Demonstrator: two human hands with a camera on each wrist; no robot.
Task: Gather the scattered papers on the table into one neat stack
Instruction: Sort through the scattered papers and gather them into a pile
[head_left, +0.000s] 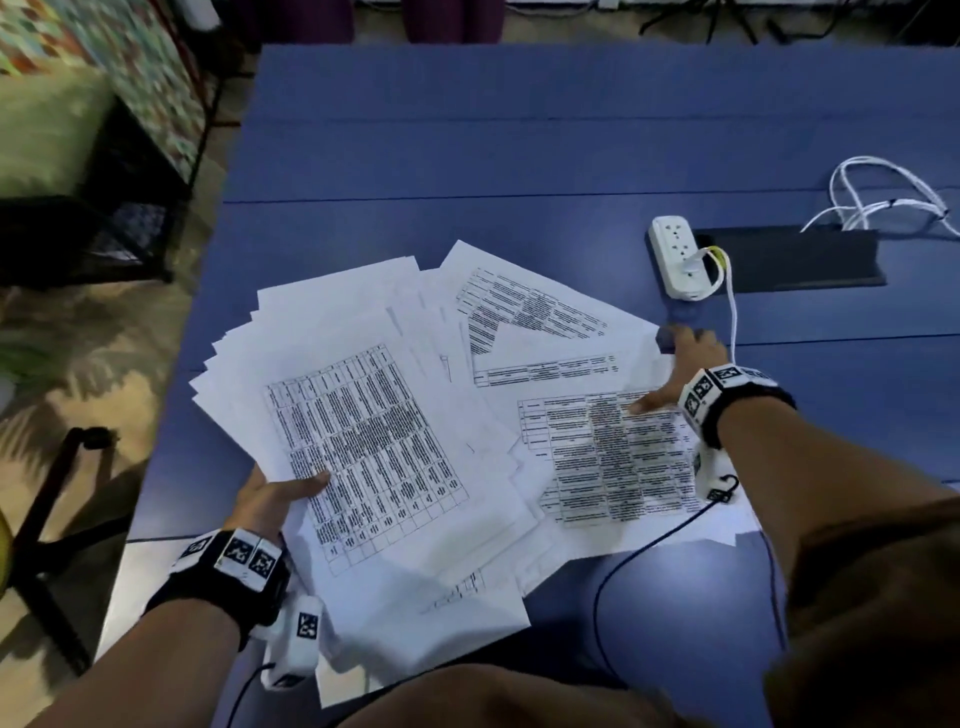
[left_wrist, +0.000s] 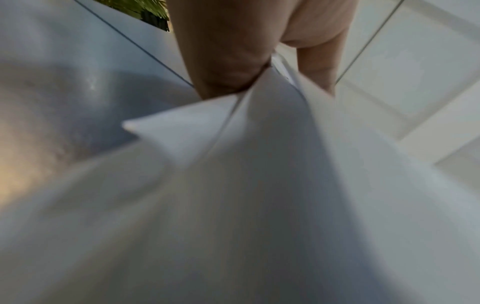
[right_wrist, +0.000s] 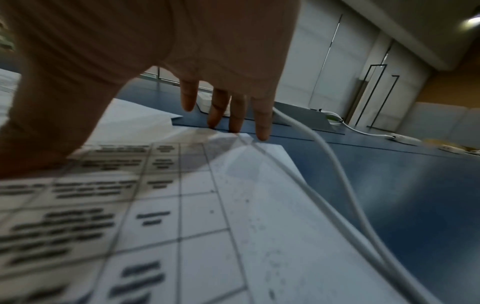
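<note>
Several white printed sheets lie fanned across the blue table (head_left: 519, 130). A left bundle of papers (head_left: 363, 431) is held at its near left edge by my left hand (head_left: 280, 493), thumb on top and fingers underneath. In the left wrist view the thumb (left_wrist: 226, 61) pinches the paper bundle (left_wrist: 259, 164). My right hand (head_left: 680, 374) lies flat on the right-hand papers (head_left: 608, 457), thumb on the printed table, fingers straight and reaching past the far edge. In the right wrist view the fingertips (right_wrist: 262, 131) touch the sheet corner (right_wrist: 259, 164) and the table.
A white power strip (head_left: 678, 260) with a plugged white cable (head_left: 732, 312) sits just beyond my right hand, beside a black slot (head_left: 800, 260). Coiled white cables (head_left: 883, 197) lie at the far right. A black wire (head_left: 649, 551) runs from my right wrist. The table's left edge drops to the floor.
</note>
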